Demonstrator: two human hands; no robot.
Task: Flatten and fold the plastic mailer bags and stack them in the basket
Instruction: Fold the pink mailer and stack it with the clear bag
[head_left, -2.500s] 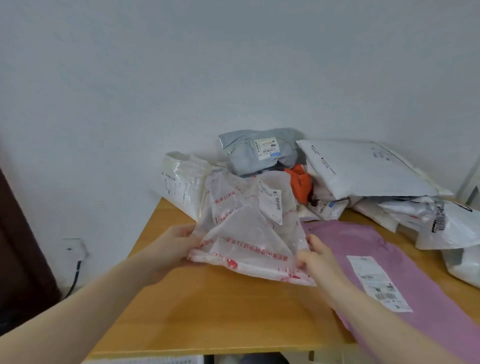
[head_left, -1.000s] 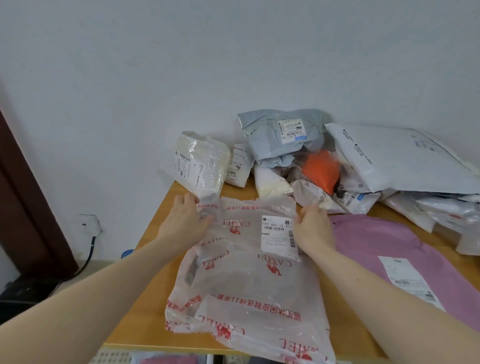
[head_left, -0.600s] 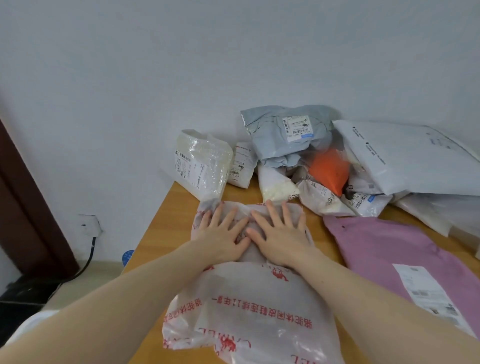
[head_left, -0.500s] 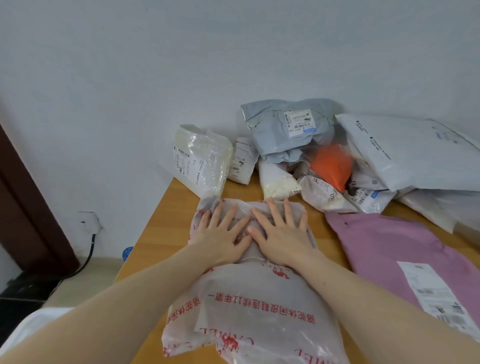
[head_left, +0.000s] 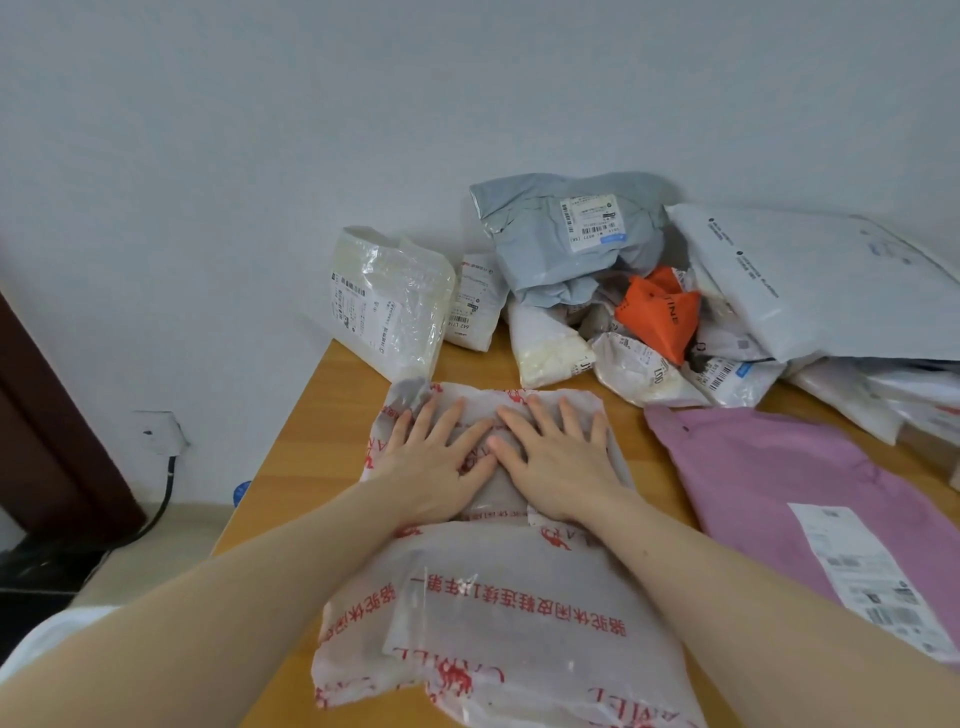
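Observation:
A translucent white mailer bag with red print (head_left: 498, 618) lies flat on the wooden table (head_left: 317, 415), reaching from mid-table to the near edge. My left hand (head_left: 439, 457) and my right hand (head_left: 558, 452) press side by side on its far end, palms down, fingers straight and spread. A pink mailer with a white label (head_left: 810, 493) lies flat to the right. No basket is in view.
A heap of crumpled mailers lines the wall: a clear bubble bag (head_left: 387, 301), a grey bag (head_left: 566, 239), an orange bag (head_left: 657, 312), a large white bag (head_left: 826, 286). The table's left edge drops to the floor, where a wall socket (head_left: 158, 434) and cable sit.
I held the bag up, laid it on the table and spread it. Both hands moved from its far corners to the middle and now press flat; little has moved in the last half second.

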